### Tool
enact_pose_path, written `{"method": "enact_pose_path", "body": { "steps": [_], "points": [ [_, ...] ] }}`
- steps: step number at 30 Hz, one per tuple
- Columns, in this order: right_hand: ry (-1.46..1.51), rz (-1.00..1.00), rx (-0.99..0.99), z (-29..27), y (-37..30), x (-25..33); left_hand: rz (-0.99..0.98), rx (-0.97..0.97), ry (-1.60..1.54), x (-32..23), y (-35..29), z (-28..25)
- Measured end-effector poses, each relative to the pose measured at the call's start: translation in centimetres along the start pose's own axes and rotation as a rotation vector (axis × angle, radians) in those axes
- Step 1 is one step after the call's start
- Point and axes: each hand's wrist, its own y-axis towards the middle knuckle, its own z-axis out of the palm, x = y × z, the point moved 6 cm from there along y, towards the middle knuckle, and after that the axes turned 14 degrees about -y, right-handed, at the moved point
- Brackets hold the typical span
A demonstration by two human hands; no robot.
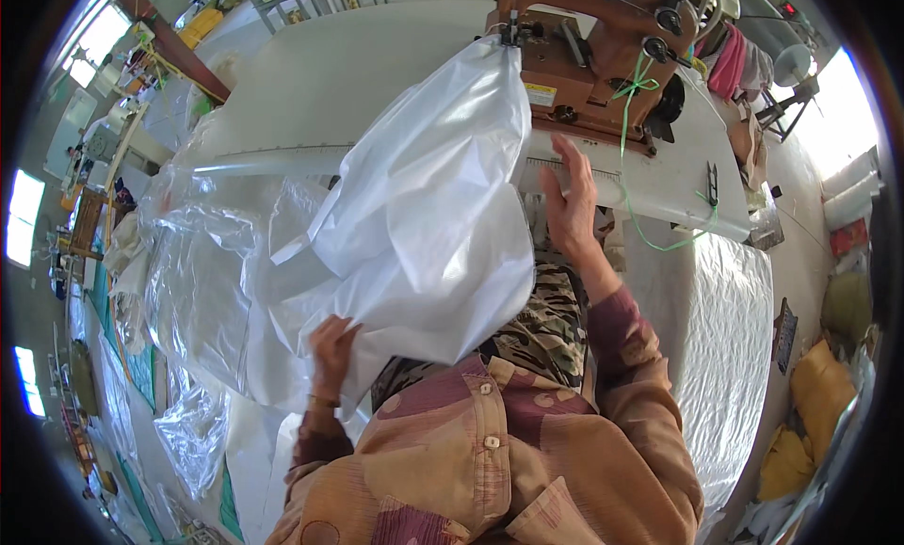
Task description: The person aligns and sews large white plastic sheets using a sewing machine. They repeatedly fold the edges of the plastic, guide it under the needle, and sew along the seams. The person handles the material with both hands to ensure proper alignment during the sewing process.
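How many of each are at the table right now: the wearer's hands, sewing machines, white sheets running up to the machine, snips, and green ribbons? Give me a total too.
Hands: 2 (left hand, right hand)
Sewing machine: 1
White sheet: 1
Snips: 1
Green ribbon: 1
Total: 6

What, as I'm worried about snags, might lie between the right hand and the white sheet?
Nothing visible does. The right hand is open, just off the right edge of the white sheet, with a visible gap between. The green string hangs from the sewing machine on the hand's other side, out of the way.
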Motion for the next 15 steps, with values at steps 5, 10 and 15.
{"method": "enact_pose_path", "body": {
  "steps": [5,10,15],
  "points": [
    [0.228,0.196,0.023,-0.6,-3.3,3.6,-0.082,0.060,0.086,-2.9,-0.5,-11.2],
    [0.666,0.430,0.119,2.5,-6.9,5.5,-0.176,0.393,0.397,3.0,-4.8,-9.7],
    [0.713,0.629,0.137,4.8,-9.8,2.5,-0.195,0.498,0.586,0.9,-2.0,-10.8]
  ]
}}
